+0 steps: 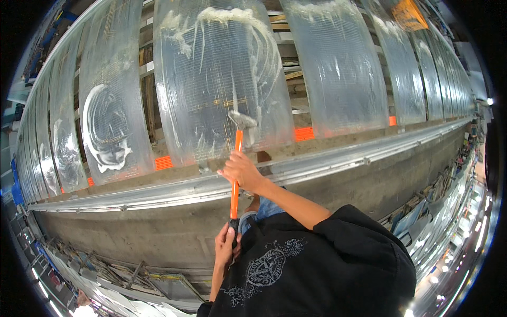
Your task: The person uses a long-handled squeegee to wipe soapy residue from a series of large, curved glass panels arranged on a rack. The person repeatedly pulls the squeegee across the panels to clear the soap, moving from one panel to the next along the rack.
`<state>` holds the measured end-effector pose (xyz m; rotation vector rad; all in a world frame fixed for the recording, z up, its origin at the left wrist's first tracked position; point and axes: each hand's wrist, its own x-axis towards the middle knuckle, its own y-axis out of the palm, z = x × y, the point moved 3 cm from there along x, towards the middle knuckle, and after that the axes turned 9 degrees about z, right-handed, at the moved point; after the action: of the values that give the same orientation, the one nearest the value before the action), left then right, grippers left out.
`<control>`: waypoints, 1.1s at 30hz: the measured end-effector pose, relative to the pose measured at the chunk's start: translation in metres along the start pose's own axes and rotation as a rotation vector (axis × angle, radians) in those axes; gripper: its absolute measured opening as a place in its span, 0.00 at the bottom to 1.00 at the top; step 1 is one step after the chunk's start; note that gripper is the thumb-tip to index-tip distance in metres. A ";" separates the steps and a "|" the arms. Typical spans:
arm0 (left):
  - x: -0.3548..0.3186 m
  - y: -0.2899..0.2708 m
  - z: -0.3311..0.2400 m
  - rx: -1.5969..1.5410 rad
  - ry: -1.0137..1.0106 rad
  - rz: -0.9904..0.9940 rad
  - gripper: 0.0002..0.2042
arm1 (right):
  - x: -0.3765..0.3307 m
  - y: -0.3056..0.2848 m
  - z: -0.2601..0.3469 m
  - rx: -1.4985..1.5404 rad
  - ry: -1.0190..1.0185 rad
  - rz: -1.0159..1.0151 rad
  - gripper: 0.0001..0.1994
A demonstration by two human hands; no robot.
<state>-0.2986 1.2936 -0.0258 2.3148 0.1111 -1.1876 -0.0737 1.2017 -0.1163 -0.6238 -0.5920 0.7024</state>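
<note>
Both hands, left (226, 244) and right (242, 170), clamp fingers round an orange-handled roller (236, 158) on glossy curved sheet (222, 79).

— What is the person wearing?
— A black top (327, 264) with short, loose sleeves, bare below them; a grey circular print with ornate lettering marks its front

— Anything else?
— Blue denim (261, 211) shows just above the top's edge; both hands are bare, without gloves
</note>
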 end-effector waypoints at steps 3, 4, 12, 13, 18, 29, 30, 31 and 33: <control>0.057 0.022 -0.057 -0.002 0.048 -0.041 0.18 | 0.059 -0.014 -0.060 -0.062 -0.060 -0.098 0.21; 0.083 0.021 -0.072 -0.011 0.071 -0.042 0.17 | 0.085 -0.023 -0.082 -0.102 -0.059 -0.127 0.21; 0.242 0.099 -0.257 -0.143 0.222 -0.011 0.13 | 0.253 -0.111 -0.249 -0.131 -0.230 -0.128 0.23; 0.242 0.103 -0.260 -0.170 0.239 -0.005 0.13 | 0.258 -0.116 -0.250 -0.123 -0.231 -0.121 0.23; 0.180 0.095 -0.191 -0.112 0.175 -0.050 0.14 | 0.182 -0.096 -0.194 -0.075 -0.163 -0.203 0.21; -0.015 0.059 0.090 0.156 0.095 -0.012 0.22 | -0.113 -0.032 0.013 0.023 0.074 0.021 0.14; -0.022 0.058 0.099 0.153 0.094 -0.017 0.22 | -0.116 -0.034 0.018 0.039 0.088 0.038 0.13; -0.024 0.058 0.102 0.151 0.093 -0.020 0.23 | -0.116 -0.036 0.016 0.022 0.090 0.029 0.13; -0.014 0.067 0.083 0.145 0.083 -0.003 0.22 | -0.110 -0.039 0.006 -0.005 0.093 0.015 0.12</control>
<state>-0.3477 1.1973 -0.0258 2.4913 0.0596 -1.1350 -0.1306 1.1000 -0.1160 -0.6629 -0.5035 0.6825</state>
